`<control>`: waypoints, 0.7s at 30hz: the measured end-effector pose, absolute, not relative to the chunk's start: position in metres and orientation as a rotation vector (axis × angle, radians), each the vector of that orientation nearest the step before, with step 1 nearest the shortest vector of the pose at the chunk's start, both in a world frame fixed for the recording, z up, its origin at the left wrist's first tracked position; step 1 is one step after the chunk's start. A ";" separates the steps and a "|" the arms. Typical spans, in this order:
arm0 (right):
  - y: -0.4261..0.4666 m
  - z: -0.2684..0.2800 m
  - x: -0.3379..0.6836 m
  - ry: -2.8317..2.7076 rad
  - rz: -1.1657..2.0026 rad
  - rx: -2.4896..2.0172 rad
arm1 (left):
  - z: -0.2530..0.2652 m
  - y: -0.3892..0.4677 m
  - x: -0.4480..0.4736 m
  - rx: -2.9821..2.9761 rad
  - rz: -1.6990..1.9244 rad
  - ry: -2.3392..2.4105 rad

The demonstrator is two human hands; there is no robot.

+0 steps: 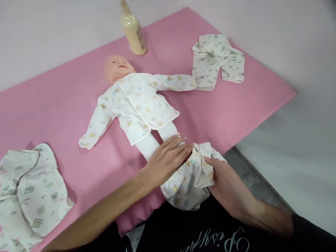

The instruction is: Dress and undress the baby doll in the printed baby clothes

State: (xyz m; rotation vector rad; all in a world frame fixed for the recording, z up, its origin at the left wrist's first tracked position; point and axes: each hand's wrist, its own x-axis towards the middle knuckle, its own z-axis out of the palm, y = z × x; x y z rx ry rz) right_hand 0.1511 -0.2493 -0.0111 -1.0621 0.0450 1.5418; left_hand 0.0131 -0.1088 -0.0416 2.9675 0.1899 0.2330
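A baby doll (119, 67) lies on its back in a white jacket (142, 100) printed with bears, its white legs (146, 146) pointing towards me. Matching printed baby trousers (184, 187) are bunched around its lower legs at the table's front edge. My left hand (166, 159) is laid across the doll's lower leg, fingers bent over it at the trousers' opening; its thumb is hidden. With the thumb on top, my right hand (222, 176) grips the bunched trouser cloth. The doll's feet are covered by cloth and hands.
The pink padded table (67, 99) meets walls at the back. A cream pump bottle (134, 33) stands beyond the doll's head. Small printed trousers (218, 60) lie at the right, touching the jacket's sleeve; a green-printed garment (36, 194) lies at the left.
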 end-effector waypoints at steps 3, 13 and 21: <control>-0.249 -0.003 0.152 0.011 1.558 -1.037 | -0.042 -0.110 0.010 2.954 0.217 0.229; -0.262 0.017 0.148 -0.020 1.597 -0.978 | -0.041 -0.117 0.013 2.995 0.239 0.366; -0.266 0.015 0.149 -0.030 1.571 -0.966 | -0.038 -0.120 0.018 3.033 0.175 0.367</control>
